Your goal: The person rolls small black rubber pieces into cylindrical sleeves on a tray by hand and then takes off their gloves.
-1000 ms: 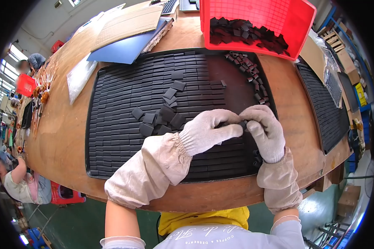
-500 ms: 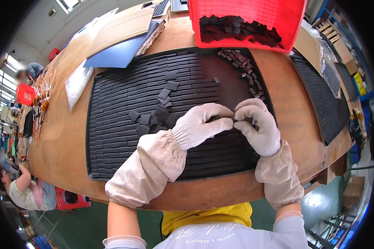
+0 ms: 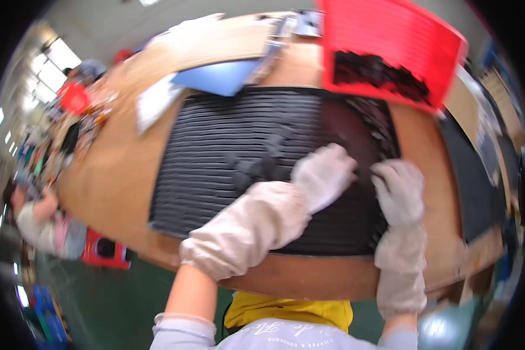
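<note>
A large black tray (image 3: 350,248) lies on the table, with rows of small flat black pieces (image 3: 227,134) over its left part. Loose black pieces (image 3: 256,170) are heaped on top of the rows. My left hand (image 3: 328,175), in a white knit glove, hovers over the tray's middle, near the end of the rows. At the tray's right side is my right hand (image 3: 401,189), gloved too, its fingers bent down close to a line of small dark rolled pieces (image 3: 379,125). Motion blur smears both hands' fingers, so anything in them cannot be made out.
Behind the tray a red bin (image 3: 391,32) is tilted, holding black pieces (image 3: 385,76). A blue board (image 3: 219,76), cardboard (image 3: 221,44) and a plastic bag (image 3: 157,102) lie back left. Another black tray (image 3: 475,181) stands right. A person (image 3: 46,224) sits far left.
My hands were together over the tray with fingertips meeting; now they are apart, the right one farther right. The whole view has turned and blurred, shifting the tray rightward.
</note>
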Tool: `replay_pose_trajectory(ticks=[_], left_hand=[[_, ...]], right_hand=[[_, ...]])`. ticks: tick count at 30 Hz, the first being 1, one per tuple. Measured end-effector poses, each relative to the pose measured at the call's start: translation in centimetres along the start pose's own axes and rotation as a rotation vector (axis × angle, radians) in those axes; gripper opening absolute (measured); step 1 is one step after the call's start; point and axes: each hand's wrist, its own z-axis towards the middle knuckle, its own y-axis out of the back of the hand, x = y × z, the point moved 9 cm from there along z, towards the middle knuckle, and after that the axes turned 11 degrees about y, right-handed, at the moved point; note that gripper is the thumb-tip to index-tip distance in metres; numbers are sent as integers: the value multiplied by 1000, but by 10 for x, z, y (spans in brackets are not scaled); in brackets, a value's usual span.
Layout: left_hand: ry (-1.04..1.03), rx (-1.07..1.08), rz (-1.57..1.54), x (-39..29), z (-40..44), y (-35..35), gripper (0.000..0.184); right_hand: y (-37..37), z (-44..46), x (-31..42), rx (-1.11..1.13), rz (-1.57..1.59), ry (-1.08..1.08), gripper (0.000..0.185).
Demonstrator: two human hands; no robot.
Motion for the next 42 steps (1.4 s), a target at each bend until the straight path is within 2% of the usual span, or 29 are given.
replay_pose_trajectory(ticks=[2, 4, 8, 14, 16, 23, 25, 26, 28, 32, 35, 37, 38, 40, 42], left_hand=[[-24, -35, 149, -4, -5, -2, 16], [-29, -33, 131, 0, -6, -11, 17], [-74, -45, 49, 1, -8, -12, 23], [-83, 25, 101, 4, -8, -30, 30], [-63, 34, 105, 6, -10, -28, 31], [-92, 24, 110, 4, -16, -19, 33], [-18, 32, -74, 9, -16, 1, 34], [-17, 32, -73, 6, -17, 6, 34], [176, 138, -301, 19, -17, 4, 41], [183, 220, -506, 25, -14, -23, 47], [166, 250, -683, 21, -11, -16, 45], [289, 511, -941, 12, -17, -8, 46], [289, 511, -941, 12, -18, -10, 46], [335, 637, -1254, 3, -24, -24, 45], [317, 643, -1266, 3, -24, -37, 44]], right_hand=[[5, -1, 6, -15, -61, 0, 28], [1, -4, -1, 28, -31, -8, 30], [-26, -19, -24, 122, -163, -104, 28], [-29, -22, -32, 184, -168, -130, 27], [-38, -24, -37, 295, -106, -173, 25], [-38, -24, -40, 227, -75, -162, 26], [-42, -24, -42, 246, -70, -136, 25], [-42, -26, -43, 245, -68, -135, 25], [-40, -26, -42, 251, -97, -155, 24], [-42, -26, -43, 273, -91, -177, 23], [-44, -28, -46, 260, -88, -168, 23], [-43, -29, -44, 249, -129, -134, 24], [-44, -29, -46, 250, -129, -134, 24], [-48, -33, -55, 289, -84, -196, 24], [-50, -34, -57, 298, -83, -204, 24]])
